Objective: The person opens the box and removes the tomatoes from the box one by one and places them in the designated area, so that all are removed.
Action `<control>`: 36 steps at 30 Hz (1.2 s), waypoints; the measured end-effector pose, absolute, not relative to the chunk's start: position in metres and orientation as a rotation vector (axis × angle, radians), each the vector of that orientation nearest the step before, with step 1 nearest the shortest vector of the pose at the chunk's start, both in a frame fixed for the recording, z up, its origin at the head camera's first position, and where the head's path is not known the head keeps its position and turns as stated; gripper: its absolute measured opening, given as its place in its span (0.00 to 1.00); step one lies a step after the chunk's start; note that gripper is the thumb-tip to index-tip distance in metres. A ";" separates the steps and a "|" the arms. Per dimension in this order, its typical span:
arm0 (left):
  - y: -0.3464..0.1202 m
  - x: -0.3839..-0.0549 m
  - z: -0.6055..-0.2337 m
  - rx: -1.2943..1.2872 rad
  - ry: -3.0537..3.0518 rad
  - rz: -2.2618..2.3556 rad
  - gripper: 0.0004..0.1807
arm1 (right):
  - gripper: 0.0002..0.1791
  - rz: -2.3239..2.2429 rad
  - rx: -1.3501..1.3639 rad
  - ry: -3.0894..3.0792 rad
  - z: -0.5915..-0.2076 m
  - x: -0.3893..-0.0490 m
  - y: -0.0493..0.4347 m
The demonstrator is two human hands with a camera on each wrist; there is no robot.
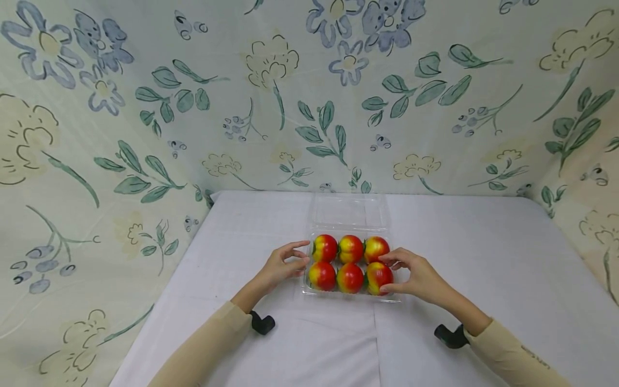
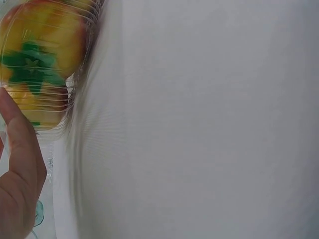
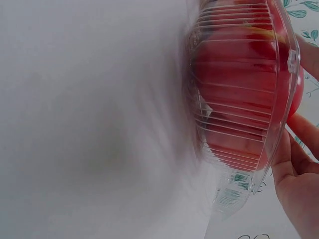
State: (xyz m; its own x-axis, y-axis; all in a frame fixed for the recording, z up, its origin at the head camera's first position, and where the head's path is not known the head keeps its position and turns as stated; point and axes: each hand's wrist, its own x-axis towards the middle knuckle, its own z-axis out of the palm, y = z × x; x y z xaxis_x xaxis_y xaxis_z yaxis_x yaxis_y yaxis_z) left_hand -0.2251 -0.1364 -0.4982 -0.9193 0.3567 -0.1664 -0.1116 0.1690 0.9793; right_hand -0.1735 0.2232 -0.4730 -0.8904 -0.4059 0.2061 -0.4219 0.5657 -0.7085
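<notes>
A clear plastic box (image 1: 355, 294) holds several round red-and-yellow fruits (image 1: 350, 278) in two rows. A green leafy cap shows on one fruit (image 2: 42, 42) through the box wall in the left wrist view. My right hand (image 1: 419, 275) reaches over the box's right edge, thumb and fingers around the front right fruit (image 1: 378, 277). Red skin of that fruit (image 3: 295, 94) bulges above the rim between them in the right wrist view. At the box's left side, my left hand (image 1: 282, 263) has its fingers loosely bent beside the wall, nothing in its grasp.
The box's clear lid (image 1: 349, 211) lies folded back behind the fruits. A white cloth (image 1: 251, 226) covers the table, with a crease in front of the box. Behind and to the left hangs a flower-patterned curtain (image 1: 309, 64).
</notes>
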 end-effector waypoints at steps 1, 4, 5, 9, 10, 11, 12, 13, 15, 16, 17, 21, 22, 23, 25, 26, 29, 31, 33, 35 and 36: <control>-0.137 -0.225 -0.498 0.234 2.091 1.804 0.30 | 0.33 1.251 0.728 -2.767 -0.473 -0.173 0.223; -0.137 -0.225 -0.498 0.231 2.089 1.807 0.31 | 0.34 1.241 0.719 -2.783 -0.474 -0.173 0.222; -0.137 -0.224 -0.498 0.230 2.089 1.809 0.31 | 0.34 1.238 0.717 -2.789 -0.474 -0.173 0.222; -0.137 -0.223 -0.498 0.231 2.089 1.812 0.30 | 0.34 1.236 0.718 -2.804 -0.474 -0.172 0.221; -0.138 -0.223 -0.498 0.232 2.089 1.814 0.30 | 0.35 1.238 0.718 -2.808 -0.473 -0.172 0.221; -0.138 -0.223 -0.498 0.233 2.088 1.814 0.30 | 0.35 1.236 0.720 -2.811 -0.474 -0.172 0.221; -0.138 -0.223 -0.498 0.237 2.089 1.815 0.30 | 0.35 1.236 0.720 -2.813 -0.474 -0.173 0.221; -0.138 -0.223 -0.498 0.236 2.086 1.817 0.30 | 0.35 1.233 0.719 -2.815 -0.474 -0.173 0.221; -0.138 -0.224 -0.499 0.230 2.081 1.821 0.30 | 0.35 1.233 0.715 -2.814 -0.474 -0.172 0.221; -0.138 -0.224 -0.499 0.224 2.079 1.824 0.30 | 0.35 1.234 0.714 -2.810 -0.474 -0.172 0.221; -0.138 -0.224 -0.499 0.221 2.078 1.825 0.30 | 0.35 1.232 0.715 -2.804 -0.475 -0.172 0.220; -0.138 -0.225 -0.499 0.210 2.070 1.828 0.30 | 0.34 1.218 0.714 -2.774 -0.478 -0.172 0.219; -0.138 -0.225 -0.500 0.210 2.065 1.831 0.30 | 0.34 1.216 0.713 -2.766 -0.478 -0.172 0.218; -0.138 -0.225 -0.500 0.209 2.061 1.834 0.30 | 0.34 1.209 0.716 -2.759 -0.479 -0.172 0.218; -0.138 -0.226 -0.501 0.206 2.056 1.839 0.30 | 0.34 1.209 0.714 -2.752 -0.480 -0.171 0.218; -0.137 -0.226 -0.501 0.206 2.056 1.840 0.30 | 0.34 1.213 0.715 -2.749 -0.480 -0.171 0.218; -0.137 -0.226 -0.501 0.200 2.056 1.842 0.30 | 0.34 1.215 0.720 -2.752 -0.480 -0.172 0.218; -0.137 -0.226 -0.501 0.199 2.061 1.840 0.30 | 0.35 1.217 0.725 -2.751 -0.480 -0.172 0.218; -0.137 -0.226 -0.501 0.203 2.065 1.837 0.30 | 0.35 1.217 0.737 -2.740 -0.480 -0.172 0.218; -0.138 -0.227 -0.502 0.212 2.067 1.835 0.30 | 0.35 1.214 0.751 -2.726 -0.480 -0.172 0.218; -0.138 -0.227 -0.502 0.217 2.071 1.832 0.30 | 0.35 1.218 0.754 -2.719 -0.480 -0.172 0.218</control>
State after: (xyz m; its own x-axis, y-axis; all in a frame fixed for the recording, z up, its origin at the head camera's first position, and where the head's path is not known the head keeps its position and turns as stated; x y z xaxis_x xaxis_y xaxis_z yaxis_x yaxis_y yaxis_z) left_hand -0.2268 -0.1377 -0.5017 -0.9212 0.3506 -0.1685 -0.1246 0.1445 0.9816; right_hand -0.1720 0.2176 -0.4801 -0.8774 -0.4066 0.2546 -0.4607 0.5659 -0.6837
